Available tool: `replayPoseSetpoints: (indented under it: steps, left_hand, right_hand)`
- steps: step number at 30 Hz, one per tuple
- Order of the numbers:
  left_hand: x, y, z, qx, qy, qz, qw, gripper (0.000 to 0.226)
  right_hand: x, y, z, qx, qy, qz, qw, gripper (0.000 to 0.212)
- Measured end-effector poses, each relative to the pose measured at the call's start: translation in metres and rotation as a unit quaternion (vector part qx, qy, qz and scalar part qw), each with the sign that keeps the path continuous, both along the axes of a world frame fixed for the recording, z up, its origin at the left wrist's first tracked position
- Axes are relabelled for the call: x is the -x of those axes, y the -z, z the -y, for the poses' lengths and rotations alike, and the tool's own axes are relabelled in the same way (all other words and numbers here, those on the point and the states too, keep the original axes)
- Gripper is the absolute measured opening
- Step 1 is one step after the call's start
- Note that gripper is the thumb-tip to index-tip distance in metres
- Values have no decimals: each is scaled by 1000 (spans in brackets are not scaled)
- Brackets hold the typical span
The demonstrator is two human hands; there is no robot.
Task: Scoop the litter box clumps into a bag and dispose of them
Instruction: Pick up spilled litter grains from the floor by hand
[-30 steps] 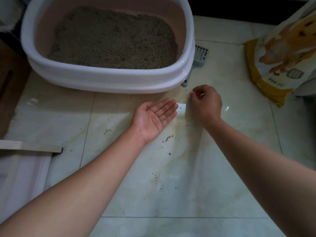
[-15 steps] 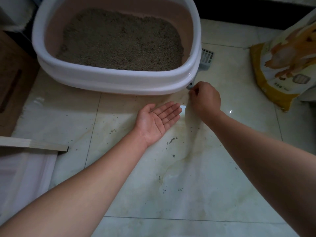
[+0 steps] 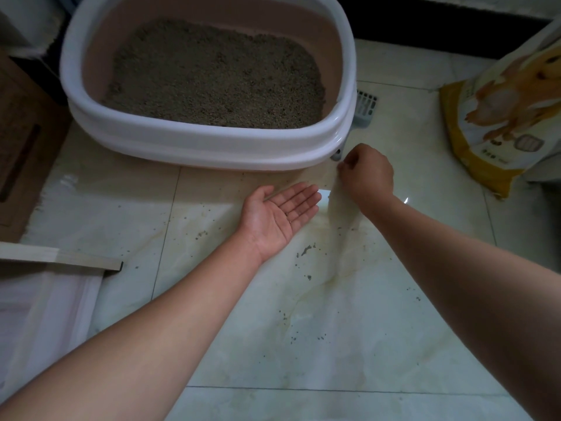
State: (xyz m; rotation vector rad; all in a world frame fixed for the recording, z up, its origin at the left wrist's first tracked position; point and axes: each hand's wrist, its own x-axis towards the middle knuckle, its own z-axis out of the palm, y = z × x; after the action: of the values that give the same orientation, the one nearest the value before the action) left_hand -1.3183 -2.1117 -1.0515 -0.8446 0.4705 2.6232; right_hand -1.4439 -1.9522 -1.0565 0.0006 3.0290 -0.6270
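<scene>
The white-rimmed litter box [image 3: 212, 148] stands at the top, filled with grey-brown litter [image 3: 212, 77]. A grey scoop [image 3: 365, 108] hangs on its right side, partly hidden behind the rim. A thin, see-through plastic bag [image 3: 340, 238] lies spread over the floor tiles in front of the box. My right hand [image 3: 368, 176] pinches the bag's edge just below the scoop handle and holds a fold of it off the floor. My left hand [image 3: 280, 214] rests palm up, fingers apart, beside that fold, holding nothing.
A yellow and white litter sack [image 3: 504, 117] leans at the right. A cardboard box [image 3: 18, 132] stands at the left, with a wooden strip [image 3: 60, 257] and a white panel [image 3: 45, 314] below it. Loose litter grains [image 3: 306, 249] dot the floor.
My right hand has moved up toward the box's front right corner, drawing the bag's edge up with it. My left hand has stayed palm up in place.
</scene>
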Motion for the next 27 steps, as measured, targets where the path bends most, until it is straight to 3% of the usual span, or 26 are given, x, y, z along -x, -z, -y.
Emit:
replayPoseSetpoints:
  steps: [3,9,12,15,19,24,27]
  left_hand:
    - [-1,-1,1,-1,-5,1,1000,55]
    - [-1,1,4,9,-6,14,1000,55]
    - [0,3,4,16,-5,25,1000,56]
    - [2,2,2,40,-6,31,999,56]
    - [6,6,0,66,-15,46,997,64]
    - [3,6,4,24,-16,35,999,53]
    - [1,5,6,7,-20,28,999,53]
  right_hand:
    - [-4,0,-4,-3,11,-14,1000,15]
    - [-13,0,-8,-107,-65,-24,992,23]
    - [-25,-7,-1,4,-87,-34,996,23]
    - [-58,-20,17,134,-180,-99,970,17]
    - [-87,-16,29,120,-300,-111,940,22]
    - [-68,-8,15,182,-60,-95,977,16]
    - [-58,-1,1,146,-8,-34,989,15]
